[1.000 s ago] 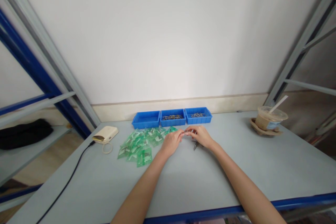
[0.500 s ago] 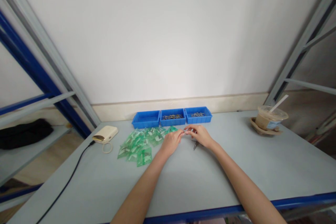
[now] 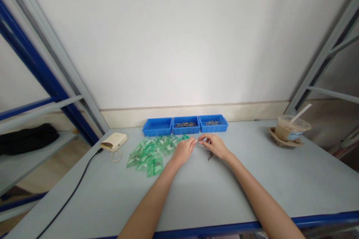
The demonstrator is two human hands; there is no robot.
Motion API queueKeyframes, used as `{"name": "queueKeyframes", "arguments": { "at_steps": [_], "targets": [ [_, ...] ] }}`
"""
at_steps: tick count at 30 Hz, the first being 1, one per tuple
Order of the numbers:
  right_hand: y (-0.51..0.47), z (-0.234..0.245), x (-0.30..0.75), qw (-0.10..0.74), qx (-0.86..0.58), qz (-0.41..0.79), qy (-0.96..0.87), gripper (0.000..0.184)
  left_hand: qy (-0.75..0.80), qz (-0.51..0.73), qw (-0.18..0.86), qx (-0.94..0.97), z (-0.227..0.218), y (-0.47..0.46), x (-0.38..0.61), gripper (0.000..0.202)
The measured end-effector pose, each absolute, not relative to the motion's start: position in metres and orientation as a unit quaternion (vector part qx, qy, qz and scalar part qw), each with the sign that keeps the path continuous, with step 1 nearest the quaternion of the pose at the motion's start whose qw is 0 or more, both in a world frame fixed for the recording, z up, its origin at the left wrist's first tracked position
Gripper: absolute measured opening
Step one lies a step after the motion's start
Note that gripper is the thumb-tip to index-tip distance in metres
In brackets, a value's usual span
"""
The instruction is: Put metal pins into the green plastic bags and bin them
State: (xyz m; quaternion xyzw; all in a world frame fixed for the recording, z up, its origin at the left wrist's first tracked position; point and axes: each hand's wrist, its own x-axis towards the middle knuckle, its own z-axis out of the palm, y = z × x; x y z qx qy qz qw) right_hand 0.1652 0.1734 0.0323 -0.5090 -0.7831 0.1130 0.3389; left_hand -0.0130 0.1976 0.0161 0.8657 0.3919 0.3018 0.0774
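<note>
Near green packets (image 3: 155, 167) and 3 blue trays (image 3: 185, 130), the left hand (image 3: 183, 152) and right hand (image 3: 215, 145), both curled, almost met; whether they pinched anything, I could not tell.

White wall (image 3: 179, 44) behind grey tabletop (image 3: 213, 198)

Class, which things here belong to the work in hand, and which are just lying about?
Likely part of the work:
green packets
three blue trays
small metal pieces in two of them
dark metal bits by the right hand

Likely just lying about:
cream device
black cable
plastic cup
its brown holder
black bundle
</note>
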Motion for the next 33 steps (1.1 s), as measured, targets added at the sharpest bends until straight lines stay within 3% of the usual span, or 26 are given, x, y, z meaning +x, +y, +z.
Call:
{"name": "queueKeyframes", "arguments": {
  "at_steps": [9,14,21,27,33],
  "targets": [
    [0.167,0.034,0.159,0.33,-0.51,0.086,-0.79,0.02,0.374,0.349,0.138,0.848,0.014,0.2,-0.012,0.036],
    [0.168,0.032,0.158,0.308,-0.526,0.094,-0.787,0.033,0.369,0.338,0.13,0.856,0.014,0.2,-0.011,0.024],
    [0.17,0.024,0.159,0.345,-0.5,0.121,-0.785,0.032,0.395,0.341,0.121,0.844,0.011,0.2,-0.012,0.027],
    [0.181,0.029,0.154,0.345,-0.529,0.103,-0.768,0.027,0.419,0.371,0.091,0.824,0.007,0.207,-0.013,0.043],
    [0.237,0.07,0.132,0.335,-0.583,0.04,-0.739,0.03,0.508,0.398,0.085,0.759,0.007,0.22,-0.023,0.052]
  ]
}}
